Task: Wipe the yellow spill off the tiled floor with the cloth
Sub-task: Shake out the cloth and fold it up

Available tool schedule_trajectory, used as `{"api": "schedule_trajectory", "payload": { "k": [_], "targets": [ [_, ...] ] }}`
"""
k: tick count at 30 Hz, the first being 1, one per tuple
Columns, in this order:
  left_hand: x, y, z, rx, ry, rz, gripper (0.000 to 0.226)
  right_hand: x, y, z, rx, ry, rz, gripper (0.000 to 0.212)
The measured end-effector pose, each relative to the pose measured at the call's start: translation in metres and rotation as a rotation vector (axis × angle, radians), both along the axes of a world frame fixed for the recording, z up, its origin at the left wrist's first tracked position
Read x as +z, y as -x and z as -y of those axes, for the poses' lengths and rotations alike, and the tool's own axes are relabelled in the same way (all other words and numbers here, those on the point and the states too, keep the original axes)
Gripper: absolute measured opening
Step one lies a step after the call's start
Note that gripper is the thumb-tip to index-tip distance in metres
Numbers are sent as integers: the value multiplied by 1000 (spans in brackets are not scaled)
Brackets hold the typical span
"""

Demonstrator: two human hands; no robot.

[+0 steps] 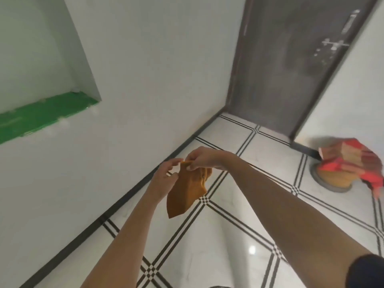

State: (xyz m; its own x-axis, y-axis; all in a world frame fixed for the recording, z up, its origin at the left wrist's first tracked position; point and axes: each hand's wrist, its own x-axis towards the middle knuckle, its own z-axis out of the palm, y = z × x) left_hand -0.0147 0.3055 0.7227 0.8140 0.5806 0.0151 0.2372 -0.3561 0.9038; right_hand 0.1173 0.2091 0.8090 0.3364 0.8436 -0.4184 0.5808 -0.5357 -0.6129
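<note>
Above the tiled floor (pixel 228 235), near the wall's black skirting, both hands hold an orange-brown cloth (pixel 187 190) in the air. Right hand (pixel 199 159) pinches its top edge; left hand (pixel 164 179) has fingers loosely curled against its side, grip unclear. Cloth hangs down, folded to a point. Red-patterned fabric (pixel 351 163) lies by the dark door (pixel 291 59).

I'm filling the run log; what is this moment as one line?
phase: cloth prep | right hand: pinching cloth top | left hand: at its edge | cloth: above tiled floor | spill: not visible
</note>
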Motion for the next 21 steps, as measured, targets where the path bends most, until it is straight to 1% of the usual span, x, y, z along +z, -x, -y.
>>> {"api": "schedule_trajectory", "payload": {
  "k": [2,4,7,10,12,14,16,18,21],
  "targets": [
    [10,-15,6,107,-19,-21,26,7,-18,-10,115,5,16,14],
    [21,-26,17,227,-49,-44,21,15,-33,-16,208,9,35,20],
    [33,-33,25,375,-114,-61,17,23,-48,-23,297,-46,37,26],
    [41,-30,30,498,-148,-74,7,29,-54,-28,399,-108,11,28],
    [48,-24,34,569,-174,-62,5,32,-51,-29,424,-173,-19,30],
    [55,-16,39,615,-213,-39,8,33,-47,-29,437,-269,-62,30],
    [63,-4,46,643,-266,-30,9,32,-39,-29,453,-344,-119,26],
    [69,8,49,660,-314,-32,13,34,-30,-29,453,-377,-166,19],
    [74,25,52,715,-342,-51,12,39,-16,-31,480,-379,-164,16]
  ]
}}
